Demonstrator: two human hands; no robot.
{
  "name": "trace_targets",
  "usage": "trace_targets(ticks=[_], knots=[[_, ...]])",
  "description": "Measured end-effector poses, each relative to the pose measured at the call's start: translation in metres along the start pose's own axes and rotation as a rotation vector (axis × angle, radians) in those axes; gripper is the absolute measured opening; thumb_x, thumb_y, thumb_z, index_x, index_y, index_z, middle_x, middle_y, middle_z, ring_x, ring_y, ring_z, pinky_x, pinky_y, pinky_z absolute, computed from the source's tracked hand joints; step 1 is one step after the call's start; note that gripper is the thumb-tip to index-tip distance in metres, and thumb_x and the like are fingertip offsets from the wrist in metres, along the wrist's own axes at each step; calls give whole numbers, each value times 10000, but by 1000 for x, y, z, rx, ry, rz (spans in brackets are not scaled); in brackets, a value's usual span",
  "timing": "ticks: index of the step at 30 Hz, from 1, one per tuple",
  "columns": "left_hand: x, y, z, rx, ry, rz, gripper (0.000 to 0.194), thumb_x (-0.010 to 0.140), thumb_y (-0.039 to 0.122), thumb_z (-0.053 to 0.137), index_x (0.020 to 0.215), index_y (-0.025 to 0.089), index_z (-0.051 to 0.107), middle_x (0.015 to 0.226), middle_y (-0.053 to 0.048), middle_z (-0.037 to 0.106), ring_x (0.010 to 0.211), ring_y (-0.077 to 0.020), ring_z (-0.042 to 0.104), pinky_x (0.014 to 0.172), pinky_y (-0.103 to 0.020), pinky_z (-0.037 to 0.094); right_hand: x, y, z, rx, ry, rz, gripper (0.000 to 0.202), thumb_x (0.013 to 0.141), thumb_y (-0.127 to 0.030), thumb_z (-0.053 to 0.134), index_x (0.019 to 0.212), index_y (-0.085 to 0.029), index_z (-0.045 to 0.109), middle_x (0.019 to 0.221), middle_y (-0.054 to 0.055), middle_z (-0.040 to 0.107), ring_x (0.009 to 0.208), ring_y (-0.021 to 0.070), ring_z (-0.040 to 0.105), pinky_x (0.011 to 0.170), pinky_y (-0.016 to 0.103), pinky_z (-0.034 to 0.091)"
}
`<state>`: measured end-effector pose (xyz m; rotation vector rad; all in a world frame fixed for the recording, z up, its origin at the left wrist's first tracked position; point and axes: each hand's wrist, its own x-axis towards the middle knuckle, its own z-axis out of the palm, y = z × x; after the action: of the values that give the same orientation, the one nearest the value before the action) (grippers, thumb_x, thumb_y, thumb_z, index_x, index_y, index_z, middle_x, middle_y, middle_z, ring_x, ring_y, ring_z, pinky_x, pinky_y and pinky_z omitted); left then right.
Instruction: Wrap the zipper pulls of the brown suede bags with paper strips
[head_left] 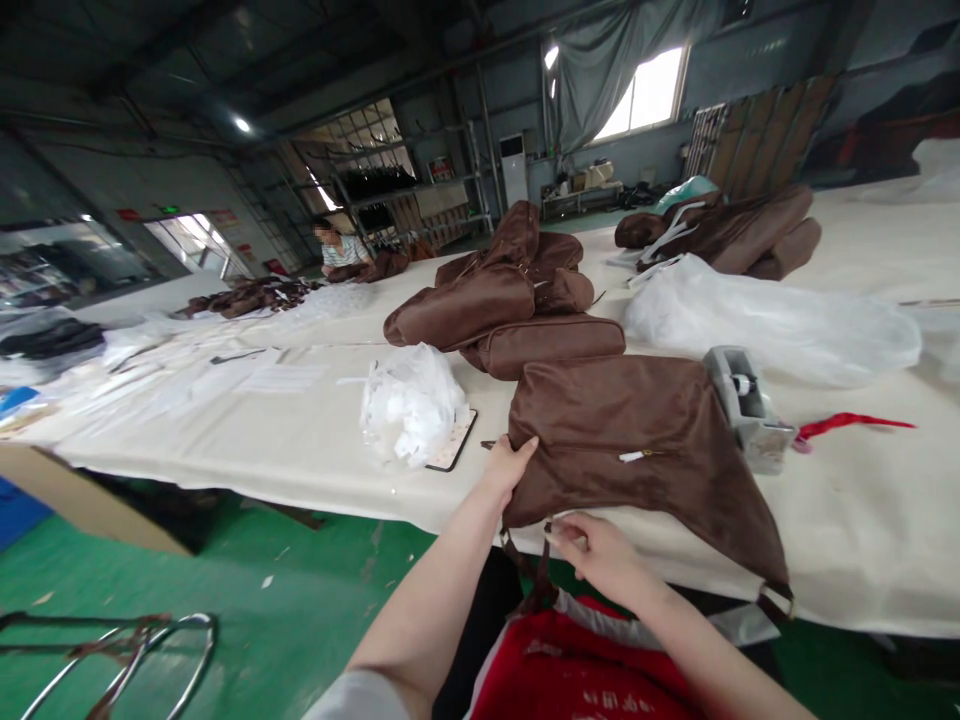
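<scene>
A brown bag (615, 420) with a zip and a white tag (631, 457) on its pull lies flat at the table's front edge. My left hand (512, 465) is closed on the bag's left edge, thumb on top and the other fingers mostly hidden. Below the bag's near left corner, my right hand (592, 548) pinches the brown strap (541, 575), which hangs over the edge towards my red apron (577, 670). A metal ring (776, 600) shows at the bag's right corner.
More brown bags (480, 300) are piled behind. A grey tape dispenser (750, 410) and a red ribbon (847, 428) lie to the right. To the left are crumpled white plastic (412, 405) and a phone (457, 440). A person (341, 248) sits far left.
</scene>
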<state>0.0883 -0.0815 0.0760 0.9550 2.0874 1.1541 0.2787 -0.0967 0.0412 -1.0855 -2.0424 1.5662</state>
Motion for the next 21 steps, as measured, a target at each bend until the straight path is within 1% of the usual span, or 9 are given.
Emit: trace_targets(ticks=[2,4,5,7,8,10,14,17,21], knots=[[-5,10,11,87,47,39,799,666,516,739,1270,66,472,1250,-254,572,1186,-357,536,996,-463,410,5,1,18,-11,-82,74,201,858,-343,511,795,-178,606,701,17,677,421,117,537,465,234,384],[-10,15,17,277,104,201,1154,523,518,824,1427,71,263,1459,-270,340,1370,-384,304,1123,-499,243,9,5,28,-64,-98,109,242,889,-282,435,733,-175,586,664,27,678,437,123,551,494,236,394],[-12,16,18,397,88,319,1290,462,543,841,1468,97,168,1526,-248,210,1421,-377,179,1160,-505,146,10,7,31,-120,-89,98,258,895,-257,416,717,-174,584,673,39,685,490,136,584,530,240,409],[-13,14,19,612,-51,515,1412,391,640,822,1495,158,85,1577,-188,39,1450,-355,27,1176,-516,15,9,10,35,-273,-55,55,260,900,-221,403,744,-167,605,746,74,705,668,177,653,642,258,440],[-12,12,18,676,-145,550,1433,369,687,801,1499,183,77,1583,-171,-8,1451,-352,-6,1172,-527,-13,7,11,37,-354,-46,41,258,905,-216,399,784,-160,621,789,93,711,754,200,667,697,272,448],[-5,7,17,752,-276,522,1457,356,769,744,1505,201,48,1580,-167,-83,1448,-357,-51,1159,-555,-30,4,9,41,-487,-46,32,274,922,-216,377,884,-141,638,889,130,713,861,233,669,769,302,454],[10,0,18,830,-396,441,1489,384,846,650,1501,179,-76,1554,-175,-203,1429,-370,-151,1131,-603,-62,1,-1,58,-628,-177,-45,345,943,-213,324,980,-109,650,935,168,710,880,270,677,771,333,482],[15,-1,19,852,-447,416,1503,386,866,622,1494,175,-123,1537,-168,-253,1414,-380,-192,1120,-616,-84,5,-9,75,-693,-298,-136,346,908,-159,340,1001,-128,672,909,165,720,844,274,693,726,317,501],[15,-4,17,833,-465,426,1512,381,882,604,1485,187,-161,1536,-149,-265,1409,-374,-208,1129,-608,-77,16,-12,86,-699,-330,-140,339,890,-178,373,968,-168,703,853,153,737,797,302,710,646,329,524]])
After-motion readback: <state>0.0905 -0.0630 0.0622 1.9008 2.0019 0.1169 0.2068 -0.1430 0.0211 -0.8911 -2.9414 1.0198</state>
